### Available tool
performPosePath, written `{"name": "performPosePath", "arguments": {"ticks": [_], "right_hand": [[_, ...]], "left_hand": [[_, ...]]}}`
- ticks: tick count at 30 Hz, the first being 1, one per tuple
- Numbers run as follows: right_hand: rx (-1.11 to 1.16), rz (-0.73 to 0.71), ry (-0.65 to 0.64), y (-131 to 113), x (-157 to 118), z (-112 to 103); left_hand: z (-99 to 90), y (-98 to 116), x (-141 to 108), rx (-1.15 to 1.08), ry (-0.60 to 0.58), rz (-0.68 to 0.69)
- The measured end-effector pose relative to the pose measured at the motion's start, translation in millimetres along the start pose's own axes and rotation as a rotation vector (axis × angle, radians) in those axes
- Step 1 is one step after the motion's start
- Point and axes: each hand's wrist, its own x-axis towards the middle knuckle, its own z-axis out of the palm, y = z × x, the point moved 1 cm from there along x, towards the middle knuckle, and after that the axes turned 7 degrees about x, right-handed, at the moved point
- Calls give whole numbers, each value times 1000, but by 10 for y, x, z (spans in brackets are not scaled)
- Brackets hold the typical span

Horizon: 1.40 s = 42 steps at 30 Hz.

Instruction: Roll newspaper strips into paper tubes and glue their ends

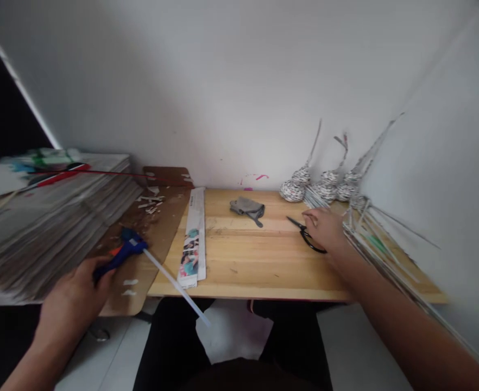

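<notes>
Beside the far-left paper stack [105, 203], left hand [74, 293] gripped a blue glue gun [131, 244] by its handle, while rightward along the worktop [256, 266] lay printed paper [191, 239], grey cloth [247, 207], and black scissors [302, 226] by the right hand [325, 228], grip unclear.

your glue gun [132, 245] is deep blue, its stick [174, 285] whitish; your scissors [303, 229] have black handles. you face a yellowish wood-grained table [256, 266], a grey cloth [247, 207], gourd shapes [292, 191] speckled black and white, and white paper [194, 222] printed teal and pink.
</notes>
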Motion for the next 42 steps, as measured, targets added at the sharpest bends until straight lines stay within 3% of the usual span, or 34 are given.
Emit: {"name": "performPosePath", "arguments": {"ticks": [2, 4, 12, 17, 22, 25, 28, 31, 34, 37, 42], "right_hand": [[68, -67, -37, -194, -1, 96], [128, -131, -83, -388, 21, 191], [294, -256, -150, -1044, 215, 491], [305, -260, -136, -1271, 387, 643], [269, -215, -117, -1313, 447, 806], [245, -236, -140, -1297, 411, 851], [251, -255, -157, -1287, 377, 838], [263, -264, -176, -1287, 366, 810], [286, -263, -185, -1287, 366, 790], [307, -262, -186, -1281, 367, 775], [303, -255, -193, -1252, 393, 780]], "left_hand": [[-110, 115, 29, 108, 42, -48], [-166, 143, 78, 126, 70, 7], [-293, -30, 175, 75, 4, 153], [-380, -116, 204, 83, -46, 133], [-415, -147, 159, 163, -23, 115], [-406, 52, 104, 132, 137, 108], [-373, 492, 24, -22, 207, 232], [-324, 1033, -54, -281, 7, 531], [-266, 1388, -77, -361, -144, 600], [-203, 1474, -57, -329, -201, 561], [-160, 1424, -37, -315, -199, 543]]}}
